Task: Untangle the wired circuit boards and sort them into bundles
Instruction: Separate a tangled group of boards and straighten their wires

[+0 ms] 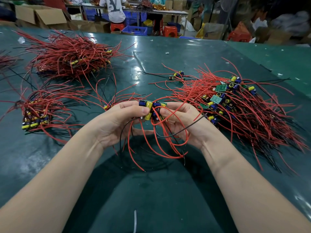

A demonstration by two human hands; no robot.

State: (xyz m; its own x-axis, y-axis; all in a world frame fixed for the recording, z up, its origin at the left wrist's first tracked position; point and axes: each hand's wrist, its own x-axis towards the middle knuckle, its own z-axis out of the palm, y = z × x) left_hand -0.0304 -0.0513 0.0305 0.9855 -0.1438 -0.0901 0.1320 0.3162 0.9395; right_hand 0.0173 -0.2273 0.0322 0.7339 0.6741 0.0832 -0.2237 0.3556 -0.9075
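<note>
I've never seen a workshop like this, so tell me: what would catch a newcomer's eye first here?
First, the two hands at centre: the left hand and right hand both grip a small clump of circuit boards whose red and black wires loop down over the green table. Next, the tangled heap of boards and red wires to the right. On the left lie a tidier bundle and a larger pile behind it.

Both forearms reach to frame centre; left hand (116,121) and right hand (183,121) curl inward, thumbs nearly touching.
</note>
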